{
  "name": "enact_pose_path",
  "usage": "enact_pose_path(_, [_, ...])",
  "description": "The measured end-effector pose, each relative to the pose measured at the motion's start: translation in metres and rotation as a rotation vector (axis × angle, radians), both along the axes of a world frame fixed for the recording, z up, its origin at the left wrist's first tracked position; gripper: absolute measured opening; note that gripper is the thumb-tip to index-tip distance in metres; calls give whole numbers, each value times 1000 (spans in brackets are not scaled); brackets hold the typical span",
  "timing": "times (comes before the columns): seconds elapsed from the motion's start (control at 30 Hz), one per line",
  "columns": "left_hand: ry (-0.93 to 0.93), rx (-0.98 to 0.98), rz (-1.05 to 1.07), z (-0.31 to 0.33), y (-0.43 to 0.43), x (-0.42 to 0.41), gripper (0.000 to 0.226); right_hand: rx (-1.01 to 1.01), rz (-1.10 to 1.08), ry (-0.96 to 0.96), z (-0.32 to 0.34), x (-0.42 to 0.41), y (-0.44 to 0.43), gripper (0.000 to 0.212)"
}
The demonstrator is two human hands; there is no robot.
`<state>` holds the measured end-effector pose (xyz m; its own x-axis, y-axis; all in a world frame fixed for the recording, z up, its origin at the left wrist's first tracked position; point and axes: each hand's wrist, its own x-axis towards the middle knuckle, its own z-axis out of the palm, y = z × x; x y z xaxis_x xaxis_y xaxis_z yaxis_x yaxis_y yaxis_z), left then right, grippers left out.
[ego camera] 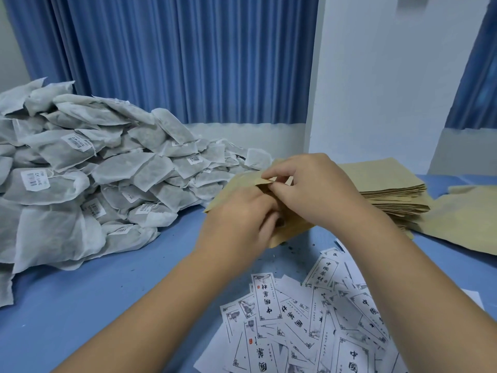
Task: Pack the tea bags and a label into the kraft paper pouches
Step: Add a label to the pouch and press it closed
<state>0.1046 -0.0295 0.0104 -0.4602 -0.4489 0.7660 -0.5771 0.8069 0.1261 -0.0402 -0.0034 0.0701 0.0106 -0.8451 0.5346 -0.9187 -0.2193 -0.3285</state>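
While our left hand (236,227) curls its fingers into the mouth of a kraft paper pouch (236,184) and our right hand (314,189) pinches its upper edge, we hold the pouch tilted over the blue table (107,292), at the middle of the view. From our hands, the heap of tea bags (80,170) lies at nine o'clock, a stack of flat pouches (390,189) sits at three o'clock, and printed labels (309,319) lie scattered at six o'clock, partly under our forearms.
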Motion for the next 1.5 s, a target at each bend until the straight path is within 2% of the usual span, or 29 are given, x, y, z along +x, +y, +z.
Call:
enact_pose_path(0.07, [136, -169, 103, 2, 0, 15, 22, 9, -1, 15, 0, 0, 1, 25])
enact_pose_path(0.13, [175, -168, 222, 4, -8, 29, 29, 18, -12, 41, 0, -1, 1, 25])
enact_pose_path(0.27, [53, 293, 335, -4, -26, 48, 42, 40, -37, 70, 3, -2, 3, 26])
enact_pose_path(0.33, [91, 497, 189, -15, -33, 50, 39, 51, -51, 106, 6, -2, 4, 26])
enact_pose_path(0.4, [276, 667, -52, -20, -35, 45, 35, 81, -67, 175, 9, -1, 7, 23])
enact_pose_path(0.5, [550, 833, -222, -21, -32, 36, 33, 104, -61, 241, 22, 5, 20, 21])
enact_pose_path(0.6, [691, 852, -312, -20, -25, 25, 34, 130, -58, 213, 39, 9, 51, 10])
enact_pose_path(0.7, [686, 791, -336, -17, -18, 18, 39, 319, -60, 398, 28, 29, 61, 12])
enact_pose_path(0.77, [668, 752, -324, -16, -12, 15, 40, 526, -105, 513, 9, 46, 51, 18])
enact_pose_path(0.87, [665, 716, -306, -14, -3, 13, 40, 638, -147, 605, -20, 45, 32, 53])
enact_pose_path(0.9, [664, 723, -311, -15, 1, 12, 41, 651, -154, 616, -26, 39, 27, 57])
enact_pose_path(0.97, [628, 741, -335, -15, 10, 10, 41, 678, -189, 660, -33, 25, 15, 50])
enact_pose_path(1.07, [561, 688, -369, -15, 21, 6, 40, 612, -202, 770, -28, 20, -4, 41])
enact_pose_path(1.2, [504, 560, -286, -12, 30, 6, 37, 547, -165, 755, -24, 28, 0, 23])
enact_pose_path(1.27, [519, 531, -237, -9, 33, 14, 37, 452, -147, 652, -26, 32, 11, 26])
enact_pose_path(1.33, [562, 529, -196, -7, 34, 27, 36, 323, -97, 517, -28, 36, 31, 33])
enact_pose_path(1.4, [591, 538, -166, -6, 38, 42, 35, 164, -32, 508, -32, 40, 59, 33])
enact_pose_path(1.5, [593, 521, -123, -8, 48, 60, 35, -249, 62, 485, -44, 45, 100, 19])
